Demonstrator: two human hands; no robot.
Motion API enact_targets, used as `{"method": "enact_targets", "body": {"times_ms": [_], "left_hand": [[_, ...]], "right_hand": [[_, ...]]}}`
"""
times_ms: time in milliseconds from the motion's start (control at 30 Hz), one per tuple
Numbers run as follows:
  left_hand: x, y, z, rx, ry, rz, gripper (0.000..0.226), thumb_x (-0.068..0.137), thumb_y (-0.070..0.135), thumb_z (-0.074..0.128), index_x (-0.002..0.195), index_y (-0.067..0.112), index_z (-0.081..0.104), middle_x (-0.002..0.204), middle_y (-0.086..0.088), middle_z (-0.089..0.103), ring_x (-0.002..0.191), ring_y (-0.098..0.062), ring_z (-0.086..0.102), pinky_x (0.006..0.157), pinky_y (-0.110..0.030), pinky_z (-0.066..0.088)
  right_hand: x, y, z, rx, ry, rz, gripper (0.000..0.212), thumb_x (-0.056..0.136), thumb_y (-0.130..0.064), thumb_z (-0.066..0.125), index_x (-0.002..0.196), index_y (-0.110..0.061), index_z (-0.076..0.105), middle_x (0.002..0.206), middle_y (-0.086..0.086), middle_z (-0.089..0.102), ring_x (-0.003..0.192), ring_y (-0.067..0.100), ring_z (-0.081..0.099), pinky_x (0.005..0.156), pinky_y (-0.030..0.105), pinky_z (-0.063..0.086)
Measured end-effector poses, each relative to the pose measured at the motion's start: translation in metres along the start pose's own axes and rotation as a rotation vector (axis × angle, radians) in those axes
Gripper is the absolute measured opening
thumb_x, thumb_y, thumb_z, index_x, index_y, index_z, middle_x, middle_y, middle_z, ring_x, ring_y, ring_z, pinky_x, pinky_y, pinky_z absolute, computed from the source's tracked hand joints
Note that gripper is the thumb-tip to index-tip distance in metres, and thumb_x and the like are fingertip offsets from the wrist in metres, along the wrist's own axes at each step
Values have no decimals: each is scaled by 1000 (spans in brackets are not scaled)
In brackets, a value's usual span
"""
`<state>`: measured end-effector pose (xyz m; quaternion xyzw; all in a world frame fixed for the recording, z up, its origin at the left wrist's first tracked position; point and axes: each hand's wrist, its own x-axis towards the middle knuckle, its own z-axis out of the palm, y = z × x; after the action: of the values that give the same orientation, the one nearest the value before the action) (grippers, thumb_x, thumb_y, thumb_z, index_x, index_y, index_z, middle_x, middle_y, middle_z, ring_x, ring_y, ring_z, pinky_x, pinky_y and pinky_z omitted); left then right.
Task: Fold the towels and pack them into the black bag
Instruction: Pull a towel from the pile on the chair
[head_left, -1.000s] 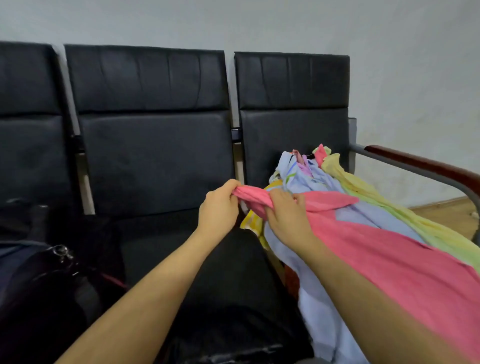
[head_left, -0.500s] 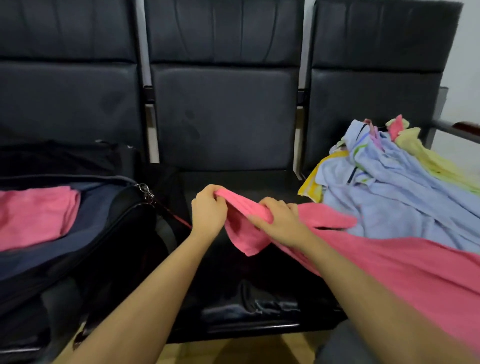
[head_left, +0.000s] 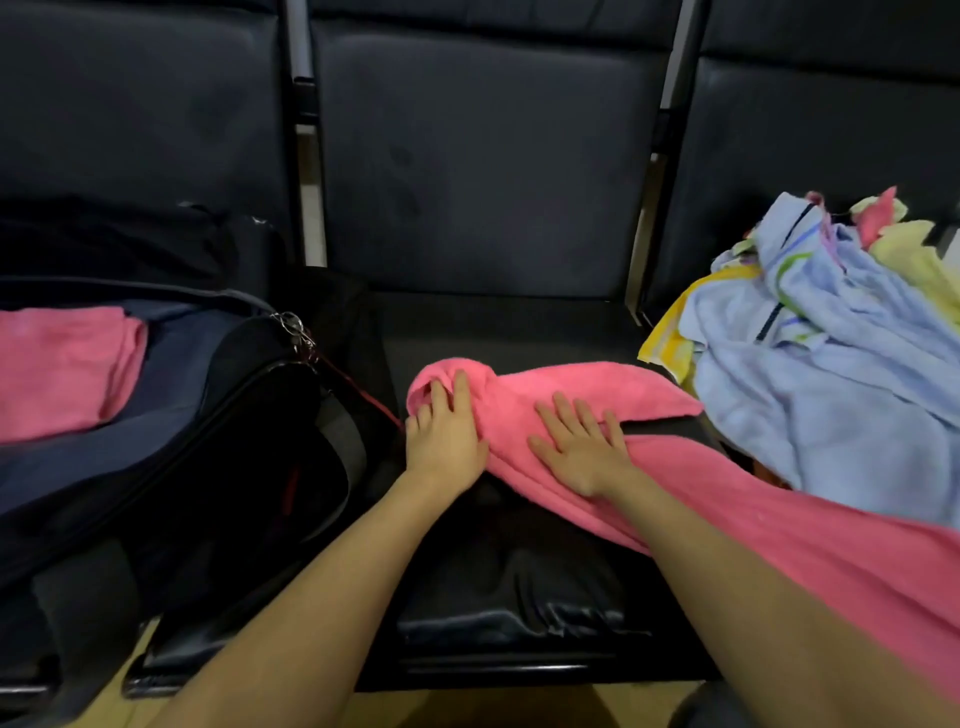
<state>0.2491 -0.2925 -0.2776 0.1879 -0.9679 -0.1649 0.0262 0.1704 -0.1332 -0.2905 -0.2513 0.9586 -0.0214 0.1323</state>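
Observation:
A pink towel lies across the middle black seat and trails off to the lower right over my right arm. My left hand rests flat on its bunched left end, fingers straight. My right hand presses flat on the towel a little to the right, fingers spread. The black bag stands open on the left seat with a folded pink towel inside. A heap of loose towels, pale blue, yellow and pink, sits on the right seat.
Three black padded seats with tall backs form a row. A metal zip pull hangs at the bag's rim, and a thin red strap runs from it toward the towel. Wooden floor shows below the seat edge.
Both hands pinched the pink towel's edge in the air before; now it lies on the middle seat and both hands lie flat on it. The view has tilted down and left.

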Motion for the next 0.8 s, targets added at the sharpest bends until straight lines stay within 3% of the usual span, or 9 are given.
{"method": "enact_targets", "body": {"times_ms": [67,200,300,367,533,633,733,800], "left_hand": [[5,-4,3,64,75,-4,78,93,29,49,152,16,0,153,-21,14,134,-38,30,106,-43,28],[9,-4,4,127,278,102,53,91,14,45,143,18,32,138,-13,36,119,-33,38,96,-38,31],[9,-1,7,157,231,216,44,92,12,39,135,22,42,125,-5,43,113,-28,38,91,-33,27],[10,1,11,182,214,231,40,95,16,36,133,23,45,119,-3,48,110,-27,42,90,-34,28],[5,5,14,264,155,187,36,100,36,33,126,20,50,119,-7,58,111,-28,50,92,-35,30],[3,9,11,290,168,152,33,98,31,39,125,15,48,117,-10,59,109,-29,52,92,-35,31],[1,13,11,271,153,115,29,94,18,42,122,11,48,117,-11,59,108,-29,53,92,-35,32],[0,14,9,239,138,106,27,91,10,43,117,9,50,117,-11,58,108,-29,53,92,-34,33]], "right_hand": [[15,-5,1,42,48,39,59,99,-54,13,151,-34,-6,158,-7,-19,146,17,-16,114,45,-15],[36,-14,-2,201,118,55,57,100,-52,15,152,-34,3,159,-7,-12,147,17,-10,114,45,-13],[25,-13,-12,311,390,76,44,101,-37,32,141,-20,39,152,5,29,140,28,24,112,43,14],[13,-8,-22,133,540,129,33,97,-26,40,125,-12,50,129,9,47,120,30,42,99,42,29],[3,-11,-28,-122,362,256,39,97,-30,42,127,-5,46,127,13,51,119,32,46,103,44,30],[2,-18,-22,-191,333,325,35,98,-33,41,118,-7,50,119,11,57,115,31,50,104,41,27],[-1,-16,-25,-187,304,346,27,99,-32,41,96,-15,62,97,1,62,109,27,55,108,41,22],[-3,-15,-26,-168,278,338,31,100,-31,38,90,-18,64,97,1,66,109,27,55,109,42,20]]}}
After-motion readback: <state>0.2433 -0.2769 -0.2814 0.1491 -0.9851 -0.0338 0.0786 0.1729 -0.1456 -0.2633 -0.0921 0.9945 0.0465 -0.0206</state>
